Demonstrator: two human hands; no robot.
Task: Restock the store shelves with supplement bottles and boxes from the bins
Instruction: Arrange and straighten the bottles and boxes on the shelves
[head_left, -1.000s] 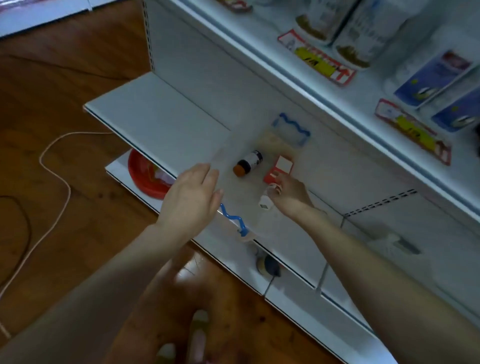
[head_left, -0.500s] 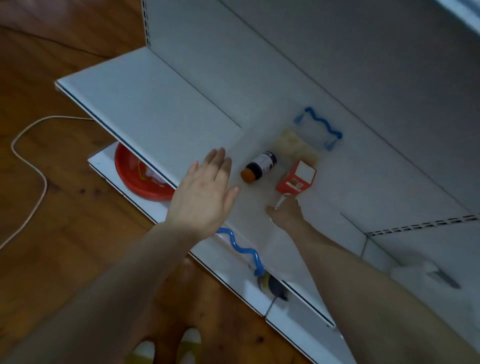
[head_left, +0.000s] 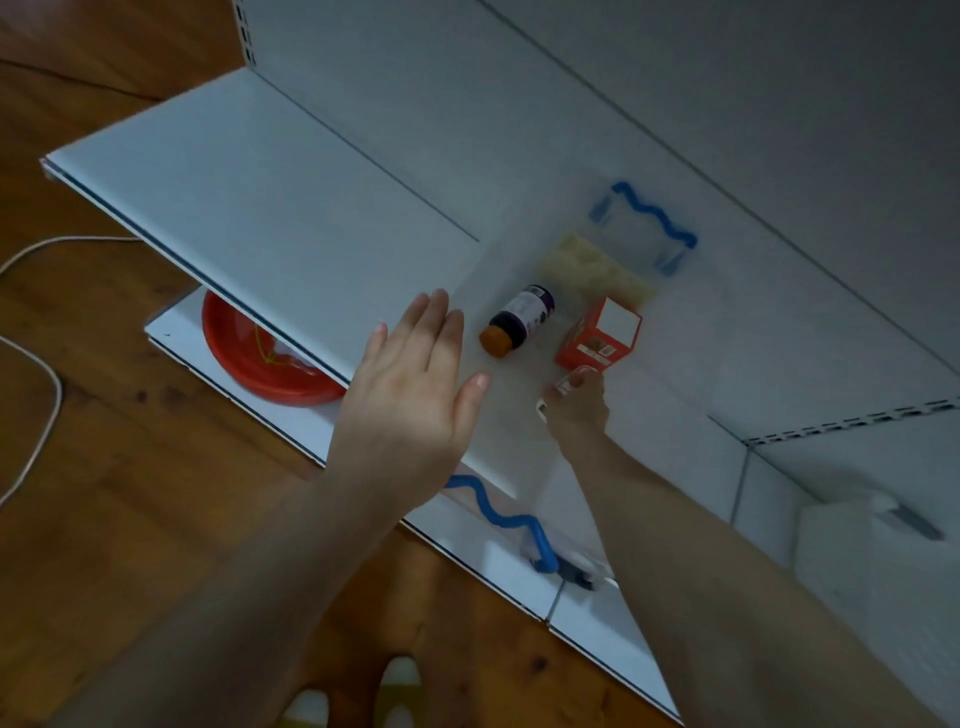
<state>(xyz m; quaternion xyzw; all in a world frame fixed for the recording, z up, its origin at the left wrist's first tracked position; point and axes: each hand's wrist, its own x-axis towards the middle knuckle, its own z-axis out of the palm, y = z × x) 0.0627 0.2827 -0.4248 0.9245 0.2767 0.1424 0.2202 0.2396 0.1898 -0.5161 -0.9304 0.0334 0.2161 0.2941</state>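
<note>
Near the viewer, the left hand (head_left: 410, 384) hovers flat, fingers spread, over the edge of a clear bin (head_left: 498, 431) on a white shelf (head_left: 270, 208). The right hand (head_left: 574, 408) pinches a small white item. Beyond, a bottle (head_left: 517, 320) lies on its side, orange cap toward the viewer, beside a red box (head_left: 597, 335). A red bowl (head_left: 249, 353) sits below.

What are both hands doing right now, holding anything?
Left hand: open, fingers spread flat, holding nothing.
Right hand: closed on a small white-and-red item beside the red cardboard box.
</note>
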